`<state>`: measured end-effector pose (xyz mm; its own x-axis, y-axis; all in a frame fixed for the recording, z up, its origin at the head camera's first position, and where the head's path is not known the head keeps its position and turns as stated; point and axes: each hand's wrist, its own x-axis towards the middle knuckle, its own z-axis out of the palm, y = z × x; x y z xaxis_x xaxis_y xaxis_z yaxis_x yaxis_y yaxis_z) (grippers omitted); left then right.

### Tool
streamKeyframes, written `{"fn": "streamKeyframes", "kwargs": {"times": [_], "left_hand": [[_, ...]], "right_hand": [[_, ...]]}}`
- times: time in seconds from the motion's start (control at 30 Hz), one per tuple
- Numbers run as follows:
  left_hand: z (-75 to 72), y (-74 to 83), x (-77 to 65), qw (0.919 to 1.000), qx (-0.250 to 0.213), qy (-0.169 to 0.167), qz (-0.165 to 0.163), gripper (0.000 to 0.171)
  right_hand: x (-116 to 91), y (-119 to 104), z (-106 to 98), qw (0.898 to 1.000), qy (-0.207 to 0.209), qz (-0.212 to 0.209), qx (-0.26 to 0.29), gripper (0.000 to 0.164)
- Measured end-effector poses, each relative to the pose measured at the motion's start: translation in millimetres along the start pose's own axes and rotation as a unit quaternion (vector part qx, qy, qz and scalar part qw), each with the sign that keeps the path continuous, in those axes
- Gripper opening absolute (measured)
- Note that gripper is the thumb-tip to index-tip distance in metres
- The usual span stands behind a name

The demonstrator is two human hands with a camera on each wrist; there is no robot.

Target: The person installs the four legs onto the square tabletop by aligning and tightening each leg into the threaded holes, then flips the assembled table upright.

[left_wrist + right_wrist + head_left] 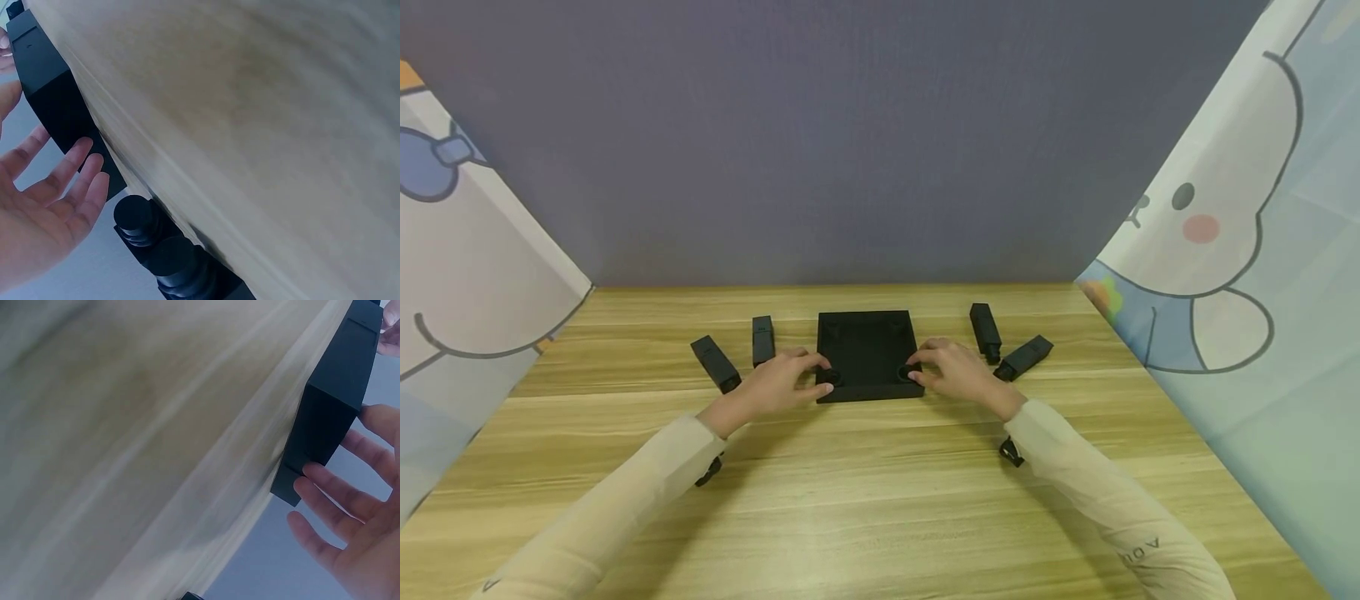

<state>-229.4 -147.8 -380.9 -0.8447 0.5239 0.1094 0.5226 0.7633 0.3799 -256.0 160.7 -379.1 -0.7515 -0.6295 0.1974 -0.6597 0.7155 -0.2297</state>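
A shallow black square tray (869, 392) lies on the wooden table, with round black pieces at its two near corners. My left hand (778, 382) reaches over the left wall, thumb and forefinger on either side of the left round piece (832, 377). At the right corner, my right hand (957, 372) pinches the other round piece (903, 373) in the same way. In the left wrist view, several fingers are spread along the outside of the tray wall (59, 109). The right wrist view has the right fingers beside the opposite wall (319, 419), thumb side over the rim.
To the left lie two black rectangular blocks (716, 363) (763, 337); the left wrist view gives ridged round ends (134, 215). Two similar blocks (985, 329) (1026, 357) lie on the right. Behind the table rises a grey panel (835, 150), with cartoon-printed cloth (1240, 192) at the sides.
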Motion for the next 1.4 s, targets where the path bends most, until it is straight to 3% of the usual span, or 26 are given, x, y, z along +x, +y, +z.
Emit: {"fn": "streamKeyframes", "kwargs": {"times": [0.47, 0.73, 1.4], "left_hand": [[0.8, -6.3, -1.6, 0.9997, -0.023, -0.003, -0.005, 0.040], [0.4, -7.1, -1.2, 0.9999, -0.015, -0.004, -0.007, 0.041], [-0.2, -8.7, 0.7, 0.9996, -0.026, -0.008, 0.000, 0.039]], "right_hand": [[-0.4, 3.0, -8.4, 1.000, -0.015, 0.004, 0.015, 0.026], [0.6, 10.9, -15.5, 1.000, 0.009, 0.020, -0.013, 0.026], [3.2, 63.4, -36.8, 0.993, 0.035, 0.109, 0.039, 0.034]]}}
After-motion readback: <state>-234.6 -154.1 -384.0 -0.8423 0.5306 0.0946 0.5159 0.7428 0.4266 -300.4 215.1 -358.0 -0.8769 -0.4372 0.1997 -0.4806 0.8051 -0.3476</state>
